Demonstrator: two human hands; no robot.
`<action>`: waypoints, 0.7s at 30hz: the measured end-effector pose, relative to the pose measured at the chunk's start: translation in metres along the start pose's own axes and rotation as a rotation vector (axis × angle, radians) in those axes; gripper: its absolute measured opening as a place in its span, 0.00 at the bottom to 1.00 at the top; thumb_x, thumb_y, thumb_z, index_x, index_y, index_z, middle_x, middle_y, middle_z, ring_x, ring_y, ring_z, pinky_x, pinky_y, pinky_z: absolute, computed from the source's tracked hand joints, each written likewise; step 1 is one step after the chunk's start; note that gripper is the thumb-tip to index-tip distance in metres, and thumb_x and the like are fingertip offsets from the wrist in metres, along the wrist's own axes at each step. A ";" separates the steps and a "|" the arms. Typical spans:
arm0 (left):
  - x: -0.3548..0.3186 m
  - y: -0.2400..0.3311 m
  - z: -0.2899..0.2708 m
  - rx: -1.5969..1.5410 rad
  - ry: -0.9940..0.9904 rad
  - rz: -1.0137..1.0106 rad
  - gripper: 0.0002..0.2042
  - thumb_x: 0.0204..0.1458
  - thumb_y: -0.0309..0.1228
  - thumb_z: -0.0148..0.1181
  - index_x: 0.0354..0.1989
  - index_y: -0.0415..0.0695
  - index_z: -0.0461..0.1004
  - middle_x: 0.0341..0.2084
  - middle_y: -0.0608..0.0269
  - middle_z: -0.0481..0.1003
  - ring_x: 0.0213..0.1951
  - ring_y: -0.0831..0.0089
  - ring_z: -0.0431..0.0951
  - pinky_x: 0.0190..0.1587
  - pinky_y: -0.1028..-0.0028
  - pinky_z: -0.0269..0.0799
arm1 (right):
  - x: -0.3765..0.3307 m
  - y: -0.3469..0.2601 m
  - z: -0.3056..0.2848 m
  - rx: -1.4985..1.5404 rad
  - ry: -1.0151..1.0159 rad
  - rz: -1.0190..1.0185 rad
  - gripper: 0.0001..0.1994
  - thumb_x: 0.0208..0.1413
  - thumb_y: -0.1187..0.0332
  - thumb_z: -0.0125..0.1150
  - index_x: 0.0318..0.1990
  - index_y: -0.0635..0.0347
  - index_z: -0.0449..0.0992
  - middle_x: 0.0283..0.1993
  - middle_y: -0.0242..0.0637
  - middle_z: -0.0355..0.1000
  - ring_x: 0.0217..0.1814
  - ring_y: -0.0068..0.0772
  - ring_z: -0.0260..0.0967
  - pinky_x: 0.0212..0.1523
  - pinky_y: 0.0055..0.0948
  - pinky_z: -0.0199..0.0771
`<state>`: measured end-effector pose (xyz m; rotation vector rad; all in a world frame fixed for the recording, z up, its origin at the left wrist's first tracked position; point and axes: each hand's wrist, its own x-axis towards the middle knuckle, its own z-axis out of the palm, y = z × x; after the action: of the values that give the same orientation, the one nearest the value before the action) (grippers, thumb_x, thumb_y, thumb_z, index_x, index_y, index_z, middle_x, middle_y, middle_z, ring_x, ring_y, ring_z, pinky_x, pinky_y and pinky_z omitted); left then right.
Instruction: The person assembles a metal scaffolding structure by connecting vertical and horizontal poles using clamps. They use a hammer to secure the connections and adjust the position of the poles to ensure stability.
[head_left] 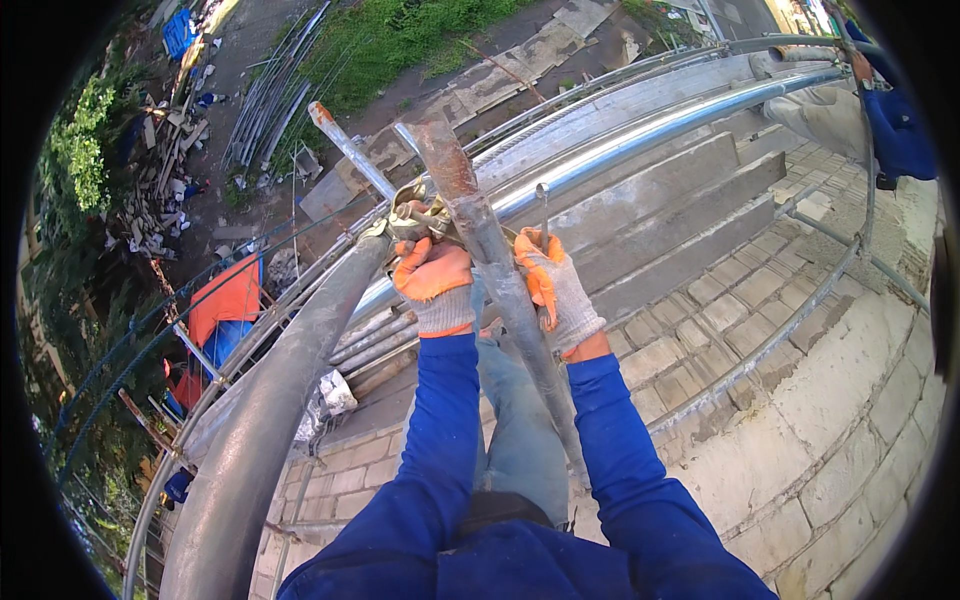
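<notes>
My left hand (436, 279), in a grey and orange work glove, curls its fingers against a metal scaffold clamp (412, 214). The clamp sits where a thick grey tube (290, 420) meets a rusty, worn upright pipe (486, 245). On the other side of that pipe, my right hand (560, 290) wears a matching glove. Its fingers close round a slim metal wrench (543, 205), whose round end sticks up above the glove. The wrench stands apart from the clamp. My fingertips on the clamp are partly hidden.
Grey planks (660, 200) and a shiny rail (660, 135) run along the platform's outer side. A block wall (800, 480) rises at right. Another person in blue (898, 125) is at far right. Far below lie loose pipes (270, 95), debris and an orange tarp (225, 300).
</notes>
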<state>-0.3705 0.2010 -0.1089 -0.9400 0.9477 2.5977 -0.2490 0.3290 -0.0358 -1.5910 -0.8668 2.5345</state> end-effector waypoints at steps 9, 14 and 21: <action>-0.042 0.001 0.008 -0.343 -0.310 -0.185 0.23 0.38 0.17 0.54 0.46 0.43 0.79 0.51 0.55 0.79 0.57 0.57 0.75 0.62 0.55 0.68 | 0.006 0.006 0.006 0.094 0.092 -0.143 0.10 0.60 0.76 0.64 0.49 0.61 0.76 0.36 0.28 0.75 0.32 0.14 0.69 0.29 0.17 0.69; -0.050 0.009 0.010 -0.325 -0.209 -0.269 0.12 0.38 0.26 0.58 0.35 0.44 0.79 0.53 0.55 0.77 0.60 0.53 0.71 0.65 0.42 0.58 | 0.010 0.005 0.021 0.107 0.224 -0.250 0.08 0.61 0.74 0.64 0.46 0.62 0.76 0.36 0.29 0.75 0.32 0.15 0.68 0.30 0.17 0.68; -0.041 0.046 0.011 -0.188 -0.062 -0.599 0.12 0.55 0.38 0.64 0.37 0.41 0.76 0.56 0.49 0.74 0.65 0.50 0.68 0.64 0.37 0.63 | 0.028 0.013 0.009 0.030 0.202 -0.264 0.10 0.61 0.69 0.66 0.46 0.60 0.76 0.32 0.27 0.72 0.26 0.13 0.65 0.22 0.17 0.62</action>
<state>-0.3635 0.1731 -0.0532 -0.9930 0.3304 2.2001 -0.2672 0.3227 -0.0620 -1.5719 -0.9397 2.1576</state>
